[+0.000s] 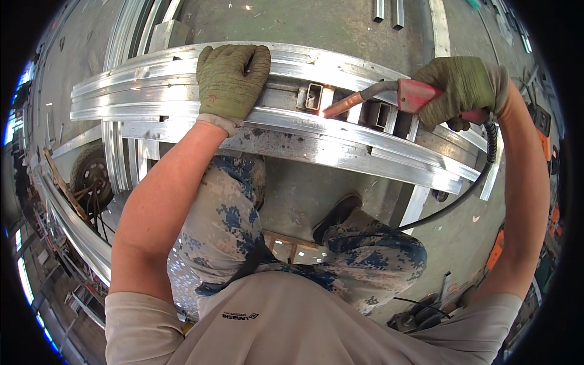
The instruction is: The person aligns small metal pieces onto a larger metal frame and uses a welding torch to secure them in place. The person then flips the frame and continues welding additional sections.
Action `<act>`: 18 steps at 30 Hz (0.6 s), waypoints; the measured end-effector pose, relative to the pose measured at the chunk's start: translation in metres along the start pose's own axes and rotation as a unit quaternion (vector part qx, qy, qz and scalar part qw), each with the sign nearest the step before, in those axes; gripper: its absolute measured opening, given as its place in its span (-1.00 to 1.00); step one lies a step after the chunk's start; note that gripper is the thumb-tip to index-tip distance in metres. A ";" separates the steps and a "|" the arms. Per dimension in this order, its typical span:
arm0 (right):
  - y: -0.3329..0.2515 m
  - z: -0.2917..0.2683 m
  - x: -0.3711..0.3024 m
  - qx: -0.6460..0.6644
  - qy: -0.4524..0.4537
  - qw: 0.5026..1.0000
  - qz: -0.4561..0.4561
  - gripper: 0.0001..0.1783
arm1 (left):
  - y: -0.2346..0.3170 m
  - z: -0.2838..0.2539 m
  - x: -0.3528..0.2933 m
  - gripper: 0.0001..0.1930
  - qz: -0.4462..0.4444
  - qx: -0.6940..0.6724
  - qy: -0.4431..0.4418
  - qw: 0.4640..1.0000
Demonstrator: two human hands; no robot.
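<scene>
A torch [410, 96] is gripped by the right hand [459, 90], and metal rails [286, 119] to its left are clasped by the left hand [231, 83], welding at the copper tip [342, 106] seemingly underway but unfinished.

We can pass over the long silver metal rails [146, 104] left of our green-gloved left hand [232, 82]; the red, copper-tipped torch [413, 95] blocks their right part.

Green gloves [230, 88], red torch handle [417, 96], camouflage trousers [222, 213]
</scene>
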State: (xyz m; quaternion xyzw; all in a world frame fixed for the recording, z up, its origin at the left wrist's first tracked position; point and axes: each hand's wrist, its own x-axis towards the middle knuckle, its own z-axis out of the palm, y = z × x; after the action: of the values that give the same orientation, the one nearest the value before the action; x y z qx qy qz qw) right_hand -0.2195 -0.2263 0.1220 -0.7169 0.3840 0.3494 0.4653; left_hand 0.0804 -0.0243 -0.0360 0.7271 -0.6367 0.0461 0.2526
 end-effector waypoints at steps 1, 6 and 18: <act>-0.002 0.000 0.000 0.000 0.000 1.000 0.004 -0.53 | 0.001 -0.002 0.000 -0.70 -0.013 -0.001 -0.013 1.000; 0.004 0.000 0.000 -0.001 0.010 1.000 -0.023 -0.58 | 0.005 -0.010 0.004 -0.68 -0.062 0.002 -0.106 0.992; 0.003 -0.002 0.001 -0.012 0.002 1.000 -0.025 -0.56 | 0.001 -0.002 0.002 -0.71 0.006 0.000 -0.008 1.000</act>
State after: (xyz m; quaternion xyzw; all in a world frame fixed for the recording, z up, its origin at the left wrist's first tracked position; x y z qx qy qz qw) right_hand -0.2212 -0.2289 0.1209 -0.7322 0.3626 0.3410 0.4649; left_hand 0.0806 -0.0250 -0.0330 0.7233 -0.6434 0.0416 0.2473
